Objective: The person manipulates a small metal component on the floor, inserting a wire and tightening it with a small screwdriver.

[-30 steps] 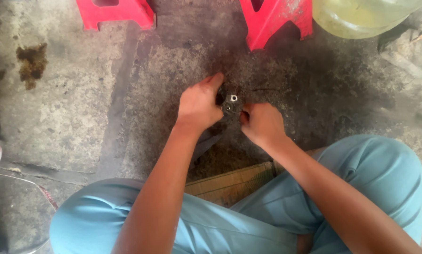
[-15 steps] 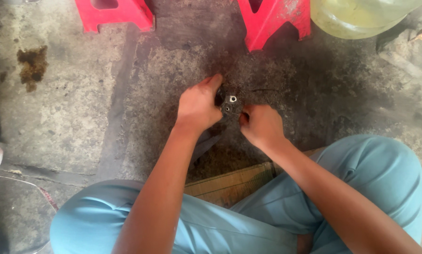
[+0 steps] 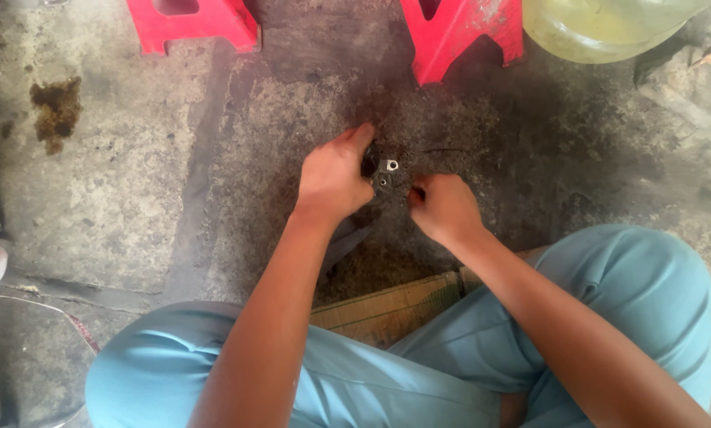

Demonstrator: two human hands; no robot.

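We hold the small metal part (image 3: pixel 385 173) just above the stained floor (image 3: pixel 133 198), left hand (image 3: pixel 333 178) clamped on it, right hand (image 3: pixel 443 208) pinched closed beside; we should keep it steady.

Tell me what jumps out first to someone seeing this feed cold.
Dead centre, the left hand and right hand close in on a small dark metal part over the stained concrete floor. Bright red stool legs stand along the top edge, and pale blue trousers fill the bottom.
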